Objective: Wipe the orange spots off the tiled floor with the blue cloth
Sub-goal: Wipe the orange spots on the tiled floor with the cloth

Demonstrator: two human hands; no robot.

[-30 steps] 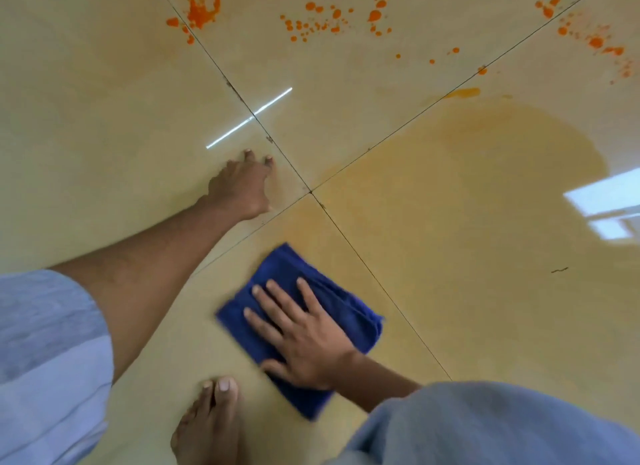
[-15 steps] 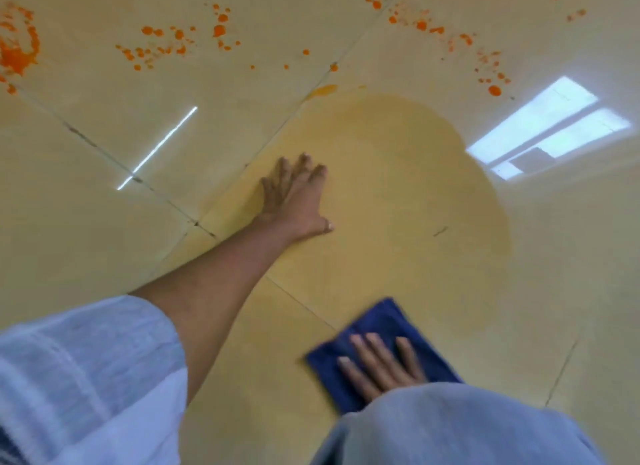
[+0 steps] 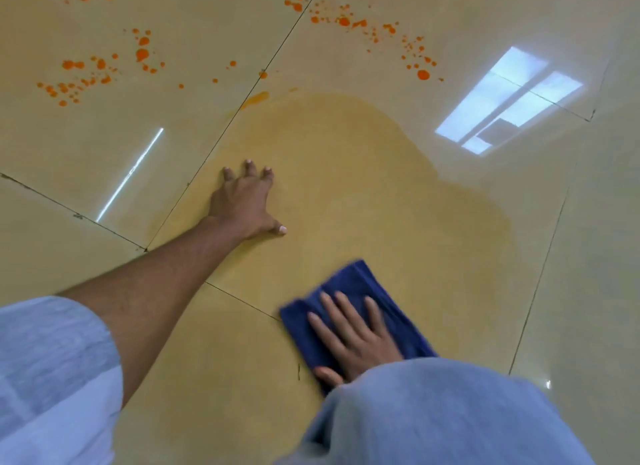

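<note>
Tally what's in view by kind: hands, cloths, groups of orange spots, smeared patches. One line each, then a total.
Hands: 2, left hand flat on the floor, right hand pressing the cloth
Blue cloth: 1
Orange spot clusters: 2, left cluster, right cluster
Smeared yellow patch: 1
Total: 6

— What sort of place is this?
— Indoors, likely a home. Large glossy cream floor tiles [image 3: 104, 146] with dark grout lines, and a window reflection [image 3: 509, 101] and a strip-light reflection [image 3: 130, 175] shine on them.
</note>
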